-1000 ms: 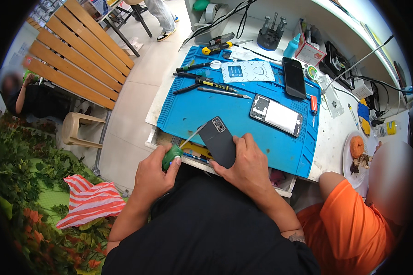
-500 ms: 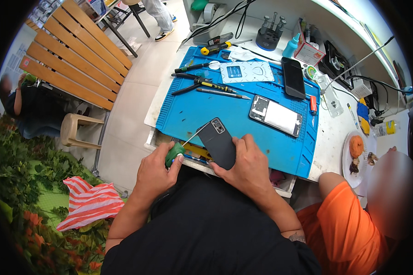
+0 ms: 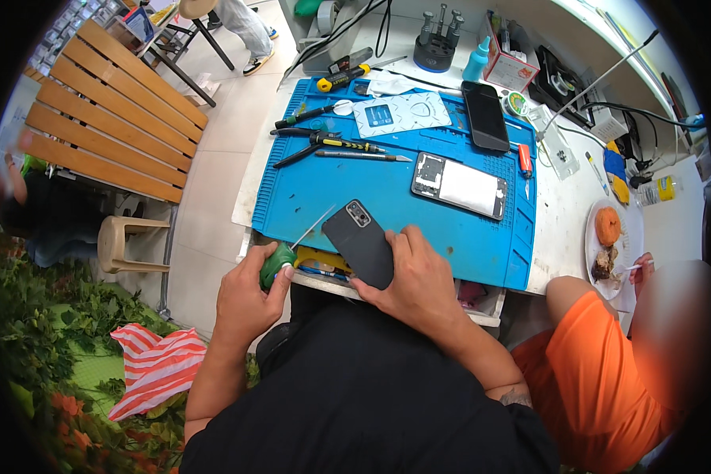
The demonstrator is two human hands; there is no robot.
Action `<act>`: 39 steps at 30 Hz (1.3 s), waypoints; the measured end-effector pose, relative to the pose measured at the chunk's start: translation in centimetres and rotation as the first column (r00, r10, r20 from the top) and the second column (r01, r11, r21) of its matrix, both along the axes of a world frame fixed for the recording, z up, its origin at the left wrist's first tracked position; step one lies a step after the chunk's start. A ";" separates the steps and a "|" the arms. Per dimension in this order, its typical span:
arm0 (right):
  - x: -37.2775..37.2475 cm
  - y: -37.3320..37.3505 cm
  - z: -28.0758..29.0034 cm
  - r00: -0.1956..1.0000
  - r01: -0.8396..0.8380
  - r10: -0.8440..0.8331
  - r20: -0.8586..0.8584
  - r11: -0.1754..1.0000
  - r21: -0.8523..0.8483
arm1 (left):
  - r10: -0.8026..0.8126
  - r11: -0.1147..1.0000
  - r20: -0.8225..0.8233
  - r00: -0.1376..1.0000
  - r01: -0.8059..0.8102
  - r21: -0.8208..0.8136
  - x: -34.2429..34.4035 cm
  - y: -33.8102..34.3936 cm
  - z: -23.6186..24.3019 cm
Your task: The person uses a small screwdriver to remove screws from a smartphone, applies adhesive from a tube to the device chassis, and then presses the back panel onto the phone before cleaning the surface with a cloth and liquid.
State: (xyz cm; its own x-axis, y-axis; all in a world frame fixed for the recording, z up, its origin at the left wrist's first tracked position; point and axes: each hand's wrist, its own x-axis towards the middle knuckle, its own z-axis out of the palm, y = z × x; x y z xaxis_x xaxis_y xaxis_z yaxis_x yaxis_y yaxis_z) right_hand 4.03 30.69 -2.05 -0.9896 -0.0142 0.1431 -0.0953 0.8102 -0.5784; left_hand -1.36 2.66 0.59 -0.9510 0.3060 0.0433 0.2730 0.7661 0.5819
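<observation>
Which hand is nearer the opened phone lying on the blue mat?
Right. The right hand holds a dark phone just below the opened phone; the left hand, gripping a green-handled tool, sits farther left.

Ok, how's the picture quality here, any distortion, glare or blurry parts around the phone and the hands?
Head view: strong fisheye bend, so the blue mat edges and the wooden bench slats curve, and the corners go black. Even bright light, soft shadows, mild glare on the white worktop. The dark phone, the left hand on a green-handled tool and the right hand are sharp; a blurred patch covers the neighbouring person at right.

Pale tiled floor [image 3: 213,166] — slatted wooden bench [image 3: 110,118], round stool [image 3: 122,241] beside.
</observation>
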 end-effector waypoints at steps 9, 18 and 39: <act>-0.2 0.1 -0.2 1.000 -0.008 0.008 -0.018 0.999 0.031 | -0.130 0.991 0.169 0.977 0.120 0.065 1.1 -1.0 0.5; -0.3 -0.3 -0.1 1.000 0.013 -0.012 -0.019 0.999 0.034 | -0.129 0.987 0.078 0.989 0.121 0.103 1.7 -1.4 -0.9; -0.2 -0.3 0.2 1.000 0.007 -0.007 0.007 1.000 0.025 | -0.125 0.989 0.061 0.990 0.119 0.083 0.8 0.7 -0.7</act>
